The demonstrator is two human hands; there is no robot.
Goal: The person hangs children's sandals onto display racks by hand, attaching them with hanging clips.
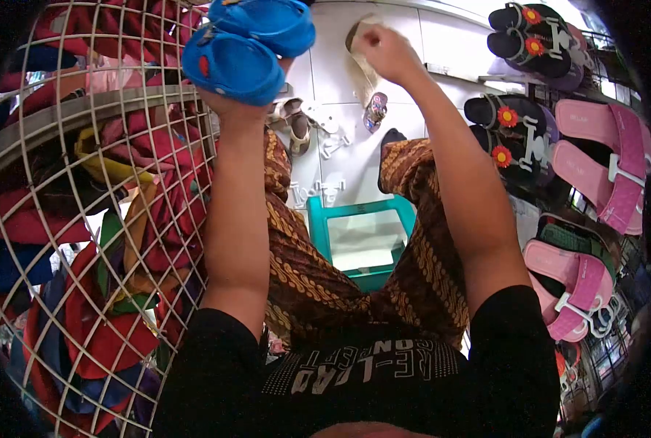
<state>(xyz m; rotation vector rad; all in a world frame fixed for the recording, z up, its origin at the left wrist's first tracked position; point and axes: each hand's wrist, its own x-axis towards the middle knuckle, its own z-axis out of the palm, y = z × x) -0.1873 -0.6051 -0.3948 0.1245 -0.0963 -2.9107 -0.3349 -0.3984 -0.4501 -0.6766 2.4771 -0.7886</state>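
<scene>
My left hand (239,106) is raised beside the wire grid, closed under a pair of blue clogs (241,69) that cover most of its fingers. A small red decoration shows on the nearer clog. Out in front, my right hand (387,52) is closed, its fingers curled in. It overlaps a pale beige, crumpled-looking strip (362,73); whether the fingers grip it, I cannot tell. A small patterned shoe (375,112) lies on the floor below the strip.
A white wire grid (95,171) with colourful goods behind it stands at left. Brown sandals (298,133) and white plastic hangers (334,146) lie on the tiles. Between my legs is a green stool (316,223). Pink sandals (584,157) and black flowered sandals (511,131) hang at right.
</scene>
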